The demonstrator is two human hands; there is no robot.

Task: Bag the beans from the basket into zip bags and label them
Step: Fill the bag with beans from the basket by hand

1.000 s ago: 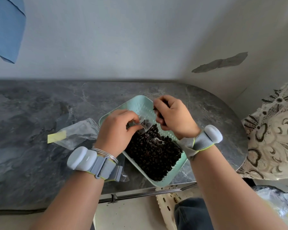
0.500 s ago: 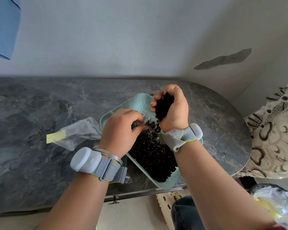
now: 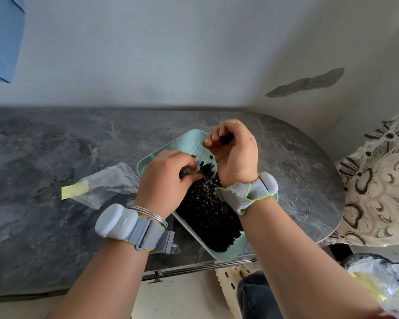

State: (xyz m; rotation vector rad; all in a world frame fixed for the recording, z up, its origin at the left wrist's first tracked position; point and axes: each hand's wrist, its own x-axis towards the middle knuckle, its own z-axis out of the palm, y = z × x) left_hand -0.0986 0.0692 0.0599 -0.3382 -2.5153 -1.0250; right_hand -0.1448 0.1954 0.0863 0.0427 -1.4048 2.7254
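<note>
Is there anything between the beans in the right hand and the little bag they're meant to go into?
Nothing visible. The right hand grips the beans close to the bag, which the left hand pinches over the basket. The gap between them looks free, though the clear plastic makes the bag's mouth hard to read.

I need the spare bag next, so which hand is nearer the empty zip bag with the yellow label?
Left. The left hand is just right of the empty zip bag; the right hand is farther right, over the basket.
</note>
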